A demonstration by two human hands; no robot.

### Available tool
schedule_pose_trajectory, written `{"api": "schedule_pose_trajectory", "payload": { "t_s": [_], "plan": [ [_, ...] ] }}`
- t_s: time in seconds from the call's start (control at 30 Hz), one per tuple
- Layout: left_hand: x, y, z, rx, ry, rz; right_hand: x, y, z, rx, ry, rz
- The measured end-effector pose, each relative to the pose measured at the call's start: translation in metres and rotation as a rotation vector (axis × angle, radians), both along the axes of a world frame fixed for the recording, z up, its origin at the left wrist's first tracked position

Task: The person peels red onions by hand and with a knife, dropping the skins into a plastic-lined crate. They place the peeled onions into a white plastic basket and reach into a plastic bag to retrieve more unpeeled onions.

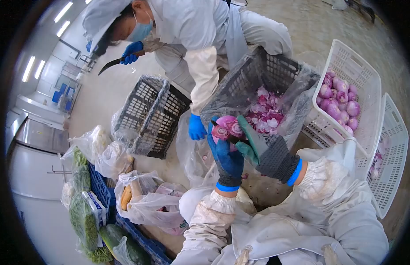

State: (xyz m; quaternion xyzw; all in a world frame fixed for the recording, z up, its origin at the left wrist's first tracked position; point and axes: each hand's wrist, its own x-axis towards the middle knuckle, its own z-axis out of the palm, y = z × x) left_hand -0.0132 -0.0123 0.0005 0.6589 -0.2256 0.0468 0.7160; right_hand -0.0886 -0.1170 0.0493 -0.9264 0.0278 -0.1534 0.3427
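My left hand (230, 160), in a blue and dark grey glove, is wrapped round a purple onion (221, 131) whose cut end faces up. My right hand (263, 145), in a green and grey glove, is closed on a dark-handled knife whose blade is mostly hidden; its fingertips touch a second cut pink onion piece (235, 128) beside the first. Both hands meet just in front of a black crate (227, 81) lined with clear plastic, which holds pink and purple onion peelings (266, 110).
A co-worker (187, 26) crouches opposite, a curved knife (111, 65) in one blue-gloved hand, the other hand (196, 128) close to my left hand. White baskets (366, 79) with onions stand right. An empty-looking black crate (147, 110) and bagged vegetables (81, 212) are left.
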Motion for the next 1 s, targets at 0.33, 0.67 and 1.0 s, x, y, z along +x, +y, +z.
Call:
{"api": "schedule_pose_trajectory", "payload": {
  "t_s": [0.33,0.67,1.0],
  "plan": [
    [-0.008,-0.003,0.007,-0.368,0.262,-0.068,0.018,0.001,-0.027,0.123,-0.278,-0.1],
    [0.002,0.014,0.007,-0.753,0.76,-0.461,0.018,-0.037,-0.047,0.334,0.548,-0.053],
    [0.038,0.021,-0.01,-0.824,0.783,-0.372,-0.04,-0.035,0.011,-0.353,0.46,0.096]
  ]
}}
